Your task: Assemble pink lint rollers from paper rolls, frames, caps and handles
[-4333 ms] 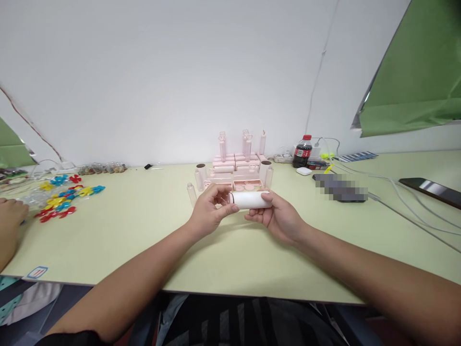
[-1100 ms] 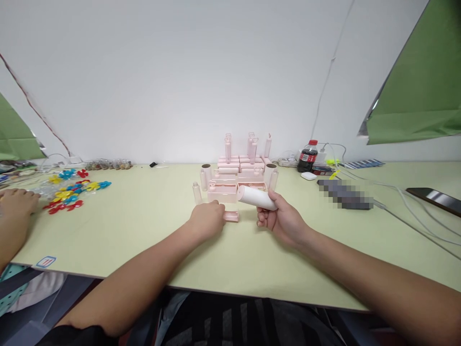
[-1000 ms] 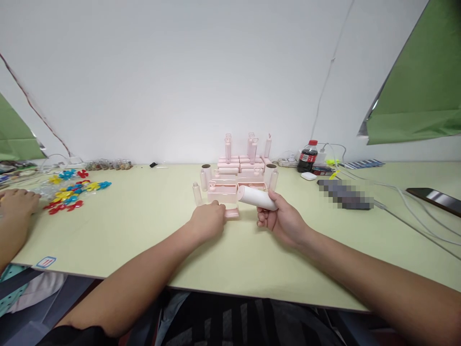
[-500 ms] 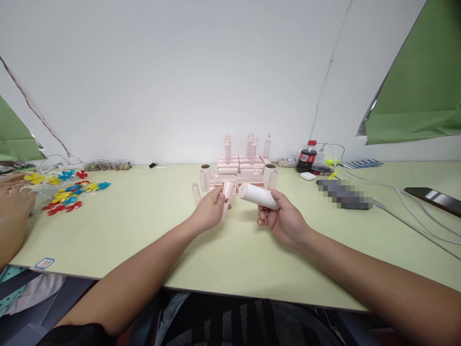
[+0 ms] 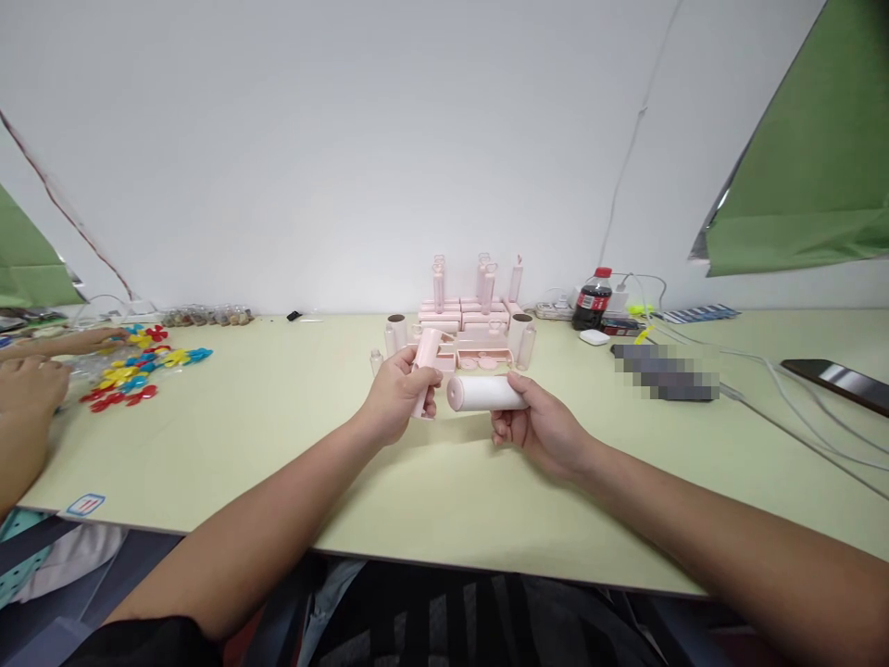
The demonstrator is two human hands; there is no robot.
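My right hand grips one end of a white lint roller roll, held level with its pink end cap towards the left. Just left of it, my left hand is closed around a pink plastic lint roller holder, tilted upright, with a thin arm pointing right from its top. The cap and the holder are close together, with a small gap between them. Behind the hands lies an open pink tray with round pink pieces inside. Small clear-pink bottles stand around it.
Stacked pink boxes carry several upright pink handles. Two upright rolls flank them. A cola bottle, cables and a phone lie to the right. Leftward are colourful plastic flowers and another person's hands.
My left hand has raised the pink holder and turned it, so its arm now shows. My right hand has levelled the white roll and shifted slightly left. The other person's arm has reached further in.
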